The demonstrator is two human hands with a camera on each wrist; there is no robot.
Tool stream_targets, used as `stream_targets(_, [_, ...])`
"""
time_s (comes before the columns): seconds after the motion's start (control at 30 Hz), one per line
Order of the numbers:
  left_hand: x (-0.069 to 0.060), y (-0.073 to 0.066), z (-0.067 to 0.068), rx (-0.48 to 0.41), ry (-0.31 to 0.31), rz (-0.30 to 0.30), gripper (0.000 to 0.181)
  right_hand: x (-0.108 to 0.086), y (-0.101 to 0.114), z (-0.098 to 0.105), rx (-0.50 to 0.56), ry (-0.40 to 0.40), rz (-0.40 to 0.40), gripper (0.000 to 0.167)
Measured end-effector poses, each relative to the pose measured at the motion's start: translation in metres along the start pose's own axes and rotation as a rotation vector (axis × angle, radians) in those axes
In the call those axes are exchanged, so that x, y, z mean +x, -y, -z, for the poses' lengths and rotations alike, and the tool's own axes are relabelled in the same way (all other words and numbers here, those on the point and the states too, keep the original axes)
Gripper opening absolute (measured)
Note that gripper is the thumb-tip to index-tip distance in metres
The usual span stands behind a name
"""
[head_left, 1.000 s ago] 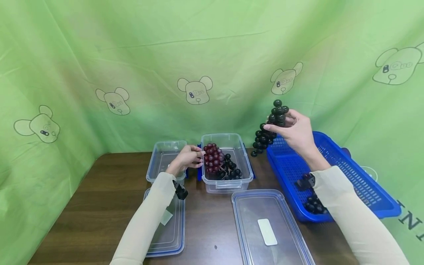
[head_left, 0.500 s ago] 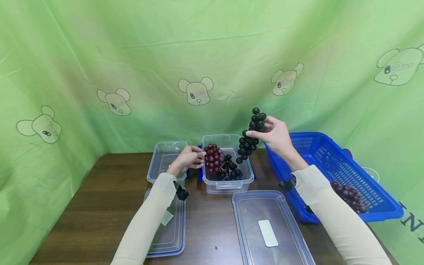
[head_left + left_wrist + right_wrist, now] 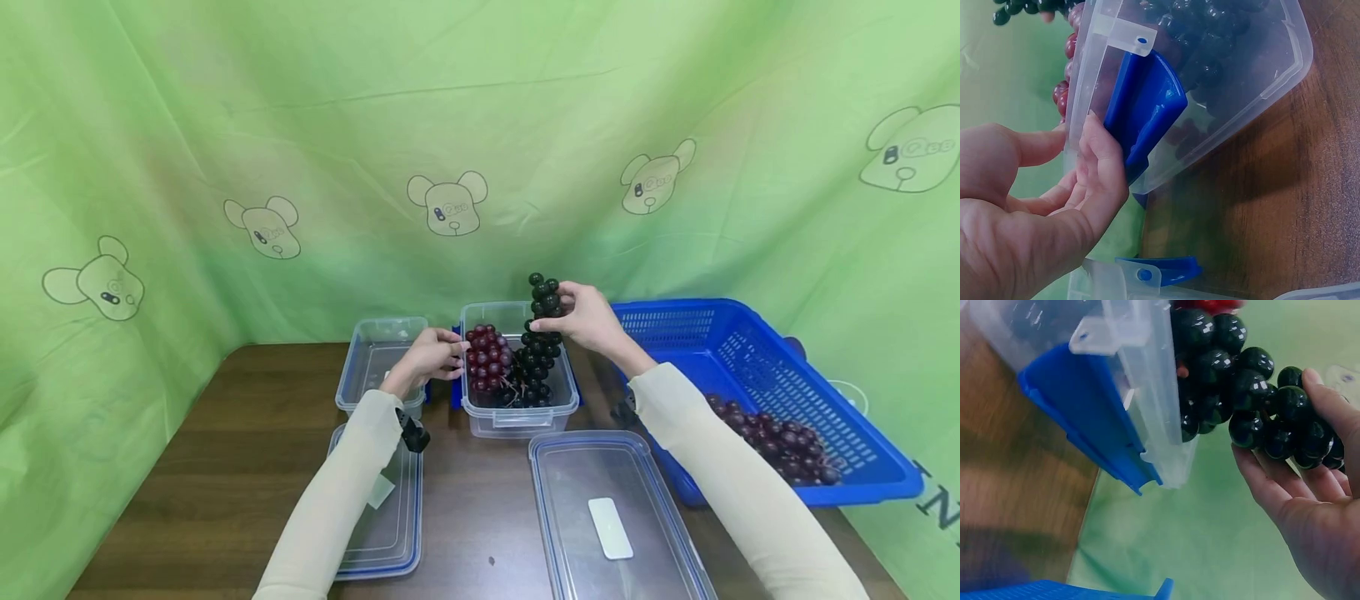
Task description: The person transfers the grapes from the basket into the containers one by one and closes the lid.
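Observation:
My right hand [image 3: 592, 321] holds a bunch of black grapes [image 3: 547, 300] between thumb and fingers. The bunch hangs upright over the right part of a clear plastic container [image 3: 517, 422], its lower end inside the rim. In the right wrist view, the dark grapes [image 3: 1247, 390] stand close beside the container wall. With my left hand [image 3: 431, 358] I pinch the container's left rim, near a blue side latch [image 3: 1147, 106]. Inside the container lie a bunch of red grapes [image 3: 486, 357] on the left and more black grapes [image 3: 517, 396], partly hidden.
A second clear container [image 3: 358, 367] stands at the left, partly behind my left hand. Two lids, a left lid [image 3: 382, 533] and a right lid [image 3: 573, 475], lie in front. A blue basket [image 3: 757, 333] with red grapes [image 3: 787, 446] is at the right, below my right sleeve.
My right hand has carried the black grapes left and down, from above the blue basket to the container. The left hand stays at the rim.

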State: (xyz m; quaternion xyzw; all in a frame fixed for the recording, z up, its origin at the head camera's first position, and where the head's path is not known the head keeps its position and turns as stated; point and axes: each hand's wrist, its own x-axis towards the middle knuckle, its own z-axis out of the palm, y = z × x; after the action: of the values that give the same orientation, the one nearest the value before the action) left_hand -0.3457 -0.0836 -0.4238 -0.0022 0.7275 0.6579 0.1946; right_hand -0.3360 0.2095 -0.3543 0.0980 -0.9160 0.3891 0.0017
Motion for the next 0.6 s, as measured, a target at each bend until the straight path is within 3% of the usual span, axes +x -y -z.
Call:
stream_targets(0.13, [0.001,0.002,0.0,-0.008,-0.004,-0.002,0.034,0.007,0.0,-0.007,-0.045,-0.004,0.022,0.095])
stream_targets(0.3, [0.001,0.003,0.0,0.007,0.0,0.004,0.034,0.013,0.001,-0.008,-0.05,0.032,-0.011,0.099])
stream_targets(0.6, [0.001,0.001,0.001,0.0,0.001,0.002,0.035,0.021,0.008,-0.004,0.162,0.119,-0.132,0.105])
